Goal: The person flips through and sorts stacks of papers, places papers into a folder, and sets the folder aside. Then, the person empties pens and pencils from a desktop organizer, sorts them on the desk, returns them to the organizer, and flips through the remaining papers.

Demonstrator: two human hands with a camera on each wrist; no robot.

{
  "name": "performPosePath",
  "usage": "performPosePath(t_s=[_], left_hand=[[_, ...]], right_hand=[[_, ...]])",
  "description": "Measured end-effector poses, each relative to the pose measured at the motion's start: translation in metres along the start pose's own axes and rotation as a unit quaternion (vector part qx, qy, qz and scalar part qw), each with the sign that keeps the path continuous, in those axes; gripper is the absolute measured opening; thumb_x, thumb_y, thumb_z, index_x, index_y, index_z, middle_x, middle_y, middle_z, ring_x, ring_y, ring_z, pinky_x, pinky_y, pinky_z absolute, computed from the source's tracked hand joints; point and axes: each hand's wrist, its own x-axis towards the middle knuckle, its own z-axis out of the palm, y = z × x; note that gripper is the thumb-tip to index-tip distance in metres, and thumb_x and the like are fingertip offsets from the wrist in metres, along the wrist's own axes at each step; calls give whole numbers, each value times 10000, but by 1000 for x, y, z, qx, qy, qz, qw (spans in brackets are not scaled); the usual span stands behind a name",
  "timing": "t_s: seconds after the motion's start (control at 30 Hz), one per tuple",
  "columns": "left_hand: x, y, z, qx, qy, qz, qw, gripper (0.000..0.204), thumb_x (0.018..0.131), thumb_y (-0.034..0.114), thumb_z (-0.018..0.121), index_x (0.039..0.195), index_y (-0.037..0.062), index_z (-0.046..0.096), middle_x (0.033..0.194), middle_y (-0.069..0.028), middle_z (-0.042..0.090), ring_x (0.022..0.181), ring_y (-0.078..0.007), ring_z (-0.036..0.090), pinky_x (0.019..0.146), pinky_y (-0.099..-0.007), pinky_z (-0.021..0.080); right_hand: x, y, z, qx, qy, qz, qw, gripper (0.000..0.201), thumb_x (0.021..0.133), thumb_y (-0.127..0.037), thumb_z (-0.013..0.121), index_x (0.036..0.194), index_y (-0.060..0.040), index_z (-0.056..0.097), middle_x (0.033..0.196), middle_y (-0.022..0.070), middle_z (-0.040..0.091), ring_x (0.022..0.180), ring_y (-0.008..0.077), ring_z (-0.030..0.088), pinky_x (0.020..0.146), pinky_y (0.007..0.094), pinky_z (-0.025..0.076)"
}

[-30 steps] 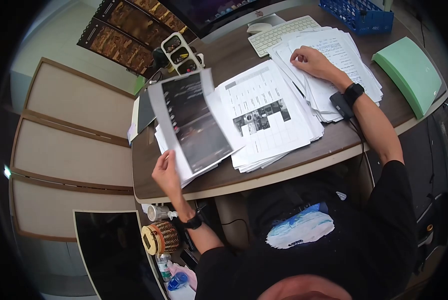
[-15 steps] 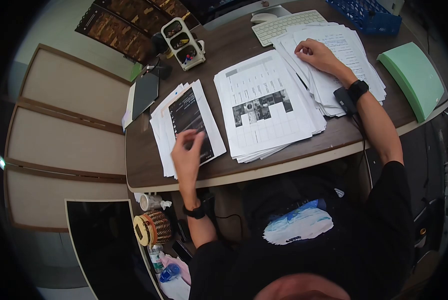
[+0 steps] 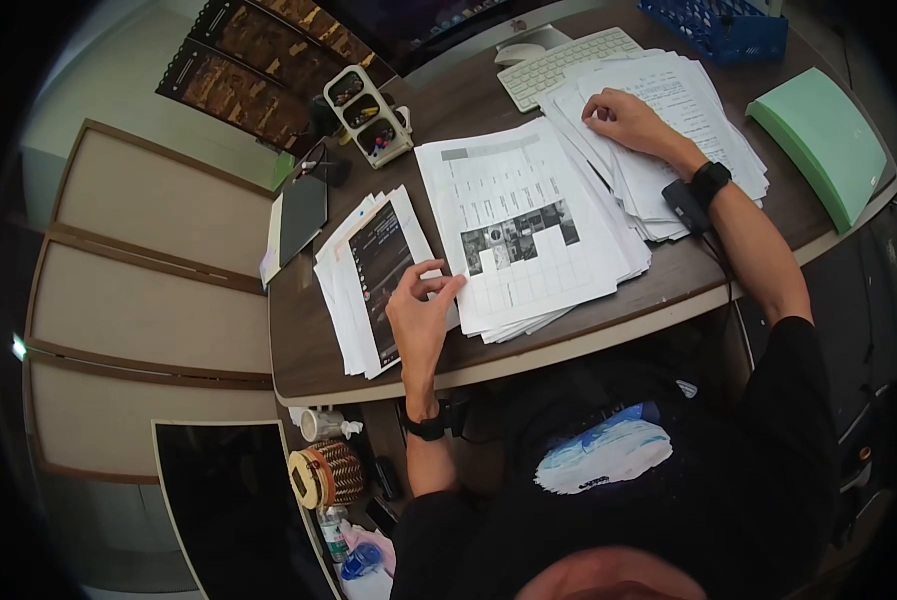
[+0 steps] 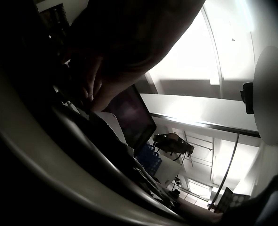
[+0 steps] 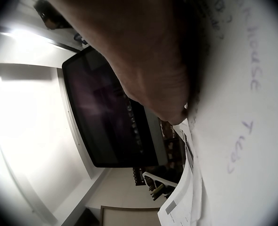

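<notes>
In the head view my left hand (image 3: 423, 315) is at the left edge of the middle paper stack (image 3: 518, 295), thumb tip right at the top sheet's edge and fingers loosely bent with a gap to the thumb. That sheet carries a table and a row of dark pictures. Left of the hand lies a smaller pile of papers (image 3: 340, 315), topped by a sheet with a dark printed image (image 3: 383, 260). My right hand (image 3: 628, 120) rests on the right paper stack (image 3: 668, 90), fingers loosely curled. Handwriting shows on its top sheet (image 5: 242, 141) in the right wrist view.
Behind the stacks are a white keyboard (image 3: 568, 70), a mouse (image 3: 518, 53) and a monitor (image 3: 418, 30). A pen organizer (image 3: 368, 115) stands at the back left. A blue basket (image 3: 718, 30) and a green curved box (image 3: 818, 150) are on the right.
My left hand laid the dark-printed sheet on the left pile, let go of it, then moved right to the middle stack's edge. My right hand stayed on the right stack.
</notes>
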Motion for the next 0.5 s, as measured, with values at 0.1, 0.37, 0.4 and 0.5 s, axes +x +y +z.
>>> performPosePath(t_s=[0.1,0.37,0.4,0.5], left_hand=[[2,-13,-1,-52,-5,-8,999,394,901,123,877,1261,7,764,923,-107,843,847,-103,740,848,-297,544],[6,-7,-12,1,-42,-39,998,353,950,186,832,1237,-15,786,938,-115,845,867,-106,737,845,-303,555],[4,-2,-10,17,-34,-43,998,325,935,187,847,1176,-26,801,927,-107,833,860,-121,738,824,-294,556],[3,4,-4,6,-54,-39,998,325,920,192,865,1154,-25,805,922,-104,822,846,-128,735,788,-283,550]], right_hand=[[0,6,2,0,3,-9,1000,231,996,-284,730,1101,-83,776,966,128,688,918,285,655,837,422,522],[0,2,2,-1,4,-1,1000,231,998,-277,725,1115,-85,775,935,131,675,903,290,652,835,424,522],[0,4,2,-2,1,2,1000,231,998,-277,725,1115,-85,775,935,131,675,903,290,652,835,424,522],[0,3,3,-5,-4,-11,1000,234,998,-281,728,1124,-88,773,938,126,671,913,286,650,836,422,521]])
